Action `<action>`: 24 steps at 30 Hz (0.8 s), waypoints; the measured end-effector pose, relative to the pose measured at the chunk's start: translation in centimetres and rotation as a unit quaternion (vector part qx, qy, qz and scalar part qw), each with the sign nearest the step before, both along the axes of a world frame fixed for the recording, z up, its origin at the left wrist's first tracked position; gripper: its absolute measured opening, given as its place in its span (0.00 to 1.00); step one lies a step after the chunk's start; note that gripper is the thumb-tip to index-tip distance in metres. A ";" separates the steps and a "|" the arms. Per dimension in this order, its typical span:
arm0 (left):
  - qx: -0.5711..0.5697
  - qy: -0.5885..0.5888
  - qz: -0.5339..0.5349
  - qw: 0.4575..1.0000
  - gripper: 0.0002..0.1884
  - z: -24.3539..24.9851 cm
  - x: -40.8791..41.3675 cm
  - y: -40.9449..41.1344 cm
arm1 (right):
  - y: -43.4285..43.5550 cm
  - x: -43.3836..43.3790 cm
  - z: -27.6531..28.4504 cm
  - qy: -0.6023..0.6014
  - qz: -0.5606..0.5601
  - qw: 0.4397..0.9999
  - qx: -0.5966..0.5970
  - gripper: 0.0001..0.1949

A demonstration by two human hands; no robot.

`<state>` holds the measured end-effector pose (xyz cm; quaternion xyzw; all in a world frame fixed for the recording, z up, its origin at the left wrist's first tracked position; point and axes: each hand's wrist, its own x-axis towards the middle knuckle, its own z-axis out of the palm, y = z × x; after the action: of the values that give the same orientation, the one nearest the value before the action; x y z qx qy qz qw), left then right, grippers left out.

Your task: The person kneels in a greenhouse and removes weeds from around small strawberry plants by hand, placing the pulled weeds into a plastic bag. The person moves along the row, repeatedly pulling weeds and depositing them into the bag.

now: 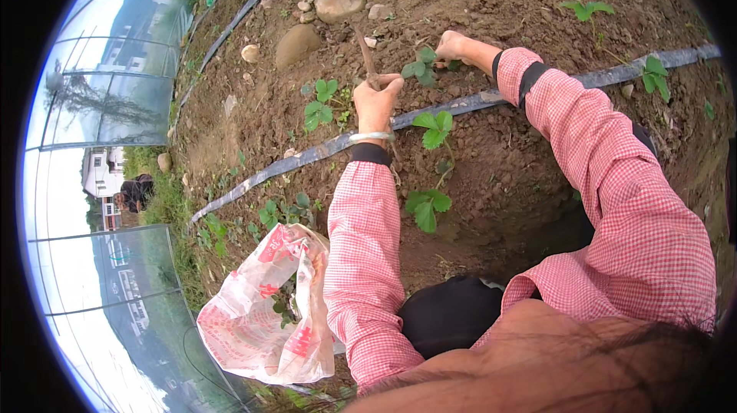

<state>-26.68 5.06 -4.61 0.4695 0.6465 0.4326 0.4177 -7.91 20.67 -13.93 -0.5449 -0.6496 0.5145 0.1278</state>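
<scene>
My left hand (377, 101) is closed around a brown wooden stick (365, 51), whose far end points away from me over the soil. My right hand (450, 48) reaches down to a small strawberry plant (425, 67) with dull green leaves, fingers curled in at its leaves and stems; the fingertips are partly hidden. Nearer to me, beyond a flat black drip tape (426, 113), grows a brighter strawberry plant (433, 130). A white plastic sack with red printing (247, 321) stands open beside my left arm, some leaves (286, 303) inside it.
Large stones (339, 3) and a smooth brown rock (297, 46) lie on the bed. More strawberry plants (654, 76) grow to the right. A greenhouse frame with clear film (109, 90) borders the left, where another person (137, 191) is bent over outside.
</scene>
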 end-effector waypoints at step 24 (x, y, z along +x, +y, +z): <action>0.000 -0.024 -0.058 0.998 0.11 -9.9 1.6 7.6 | -0.7 4.4 -0.9 0.091 -0.158 0.977 0.114 0.07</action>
<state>-25.09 12.62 -14.53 0.4959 0.6080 0.4182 0.4578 -3.56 19.98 -14.79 -0.5731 -0.5954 0.4583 0.3271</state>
